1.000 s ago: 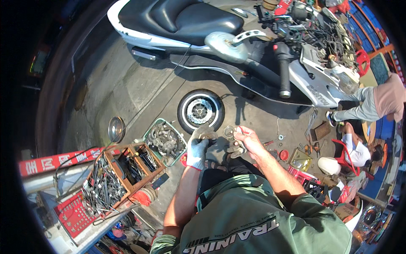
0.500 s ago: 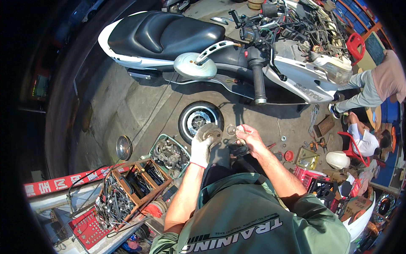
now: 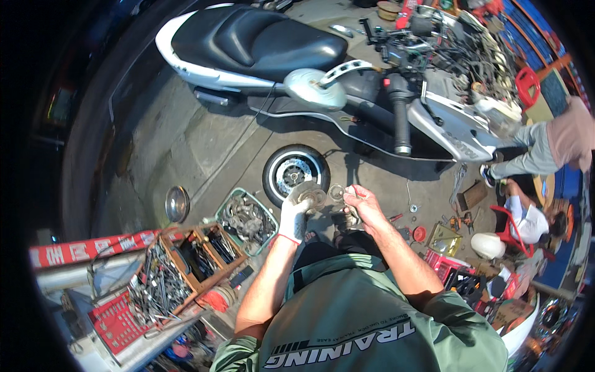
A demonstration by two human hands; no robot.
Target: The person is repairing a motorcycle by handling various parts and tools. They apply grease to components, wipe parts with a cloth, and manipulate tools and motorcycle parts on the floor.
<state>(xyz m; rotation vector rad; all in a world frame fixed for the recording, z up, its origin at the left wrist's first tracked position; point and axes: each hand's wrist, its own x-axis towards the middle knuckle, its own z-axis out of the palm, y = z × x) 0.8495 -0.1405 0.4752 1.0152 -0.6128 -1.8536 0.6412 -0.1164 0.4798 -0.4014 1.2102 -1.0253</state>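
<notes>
My left hand point(image 3: 292, 217), in a pale work glove with a dirty palm, is closed around a round greyish metal part point(image 3: 316, 196). Its exact kind is too small to tell. Bare, my right hand point(image 3: 367, 209) pinches a thin metal ring point(image 3: 336, 193) between thumb and fingertips. Something pale shows under those fingers, perhaps cloth, but I cannot make it out. The ring and the round part are close together but apart. Just beyond my left hand, a small wheel with a black tyre point(image 3: 270, 180) lies flat on the ground.
A white scooter with a black seat point(image 3: 266, 46) stands ahead, its front wiring exposed. At left are a green-rimmed tub of metal parts point(image 3: 248, 217), a wooden tool box point(image 3: 199, 285) and a metal bowl point(image 3: 177, 204). Two people, one standing point(image 3: 527, 149) and one seated point(image 3: 527, 217), are at right.
The view has shifted a little, so the scooter appears farther right. Both hands keep hold of their parts, and the ring has barely moved.
</notes>
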